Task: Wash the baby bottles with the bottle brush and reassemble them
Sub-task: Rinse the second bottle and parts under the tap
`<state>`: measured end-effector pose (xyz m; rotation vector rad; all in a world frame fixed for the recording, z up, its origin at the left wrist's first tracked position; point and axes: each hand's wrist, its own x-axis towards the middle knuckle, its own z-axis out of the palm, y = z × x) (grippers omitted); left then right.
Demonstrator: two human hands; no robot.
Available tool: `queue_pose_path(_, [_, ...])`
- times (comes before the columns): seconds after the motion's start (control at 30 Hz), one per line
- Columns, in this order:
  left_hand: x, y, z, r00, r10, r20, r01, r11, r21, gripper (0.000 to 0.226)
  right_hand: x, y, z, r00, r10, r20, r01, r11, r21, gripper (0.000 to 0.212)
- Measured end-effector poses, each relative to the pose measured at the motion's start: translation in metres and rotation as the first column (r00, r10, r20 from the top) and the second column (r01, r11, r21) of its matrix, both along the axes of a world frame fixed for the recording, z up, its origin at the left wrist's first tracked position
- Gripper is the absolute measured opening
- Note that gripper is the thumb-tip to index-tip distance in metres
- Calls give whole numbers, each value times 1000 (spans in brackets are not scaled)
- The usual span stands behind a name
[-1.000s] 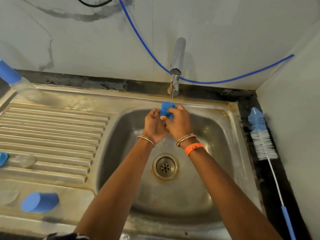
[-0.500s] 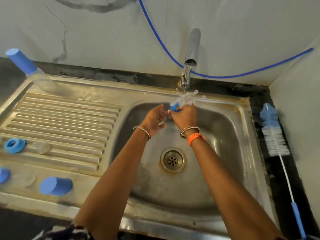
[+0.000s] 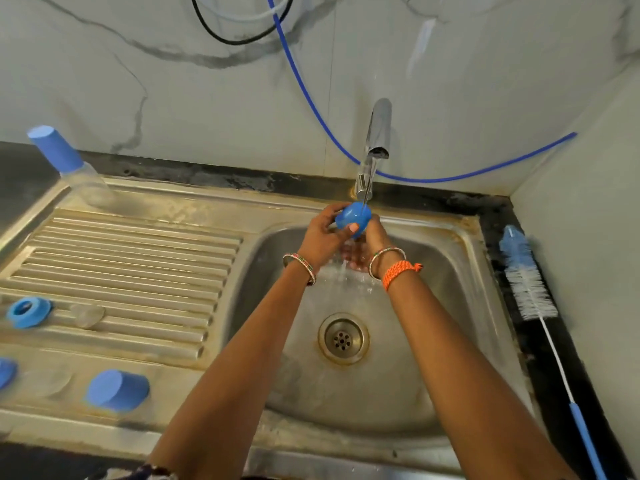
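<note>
Head view: the left hand (image 3: 320, 237) grips a blue cap (image 3: 352, 220) under the tap (image 3: 377, 133), its open mouth facing up into the stream. The right hand (image 3: 372, 244) sits just right of and below it, thumb on the cap; its fingers are hidden, grip uncertain. The brush (image 3: 528, 275) lies well right, nearer the right hand.

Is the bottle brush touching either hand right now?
Apart. The head view shows the bottle brush lying on the dark counter right of the sink, while the left hand and right hand hold a blue cap under the tap.
</note>
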<state>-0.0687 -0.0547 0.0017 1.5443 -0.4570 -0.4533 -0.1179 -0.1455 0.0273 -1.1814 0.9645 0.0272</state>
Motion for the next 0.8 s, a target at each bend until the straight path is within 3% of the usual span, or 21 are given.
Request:
queue_pose_path(0.07, [-1,6,-2,998,-10,68,9,1000,16,42,-8,-3,-5,999,-37,25,44,939,-340,19])
queue_pose_path(0.1, [-5,9,-4,998,-1,62,1,1000,12,43,-15,-4,-6,997,-34,63,60,883,-465,14])
queue_pose_path(0.23, [-27,25,-13,994,22,105,-23,1000,7,45,-47,18,3,972,118,205,-3,873,-488,23])
queue_pose_path(0.33, [-45,45,-10,987,-125,102,123,992,30,53,-61,38,3,963,220,158,-38,686,-727,28])
queue_pose_path(0.43, [-50,83,-5,991,-43,125,35,998,61,66,-62,59,-4,960,276,-41,-206,603,-770,40])
queue_pose_path(0.5, [-43,127,6,979,129,156,-137,990,40,58,-58,80,-5,907,361,-215,-384,506,-772,48])
queue_pose_path(0.53, [-38,150,13,965,194,175,-202,979,28,52,-53,92,-2,883,413,-223,-412,455,-789,46])
queue_pose_path(0.6, [-25,203,29,934,302,192,-311,950,21,41,-36,132,11,813,569,-124,-393,379,-838,41])
queue_pose_path(0.7, [-10,277,47,870,447,209,-464,885,40,32,-5,204,30,646,763,28,-372,347,-861,43])
queue_pose_path(0.8, [-8,330,53,858,508,74,-512,855,77,29,17,266,19,497,867,-35,-421,206,-883,48])
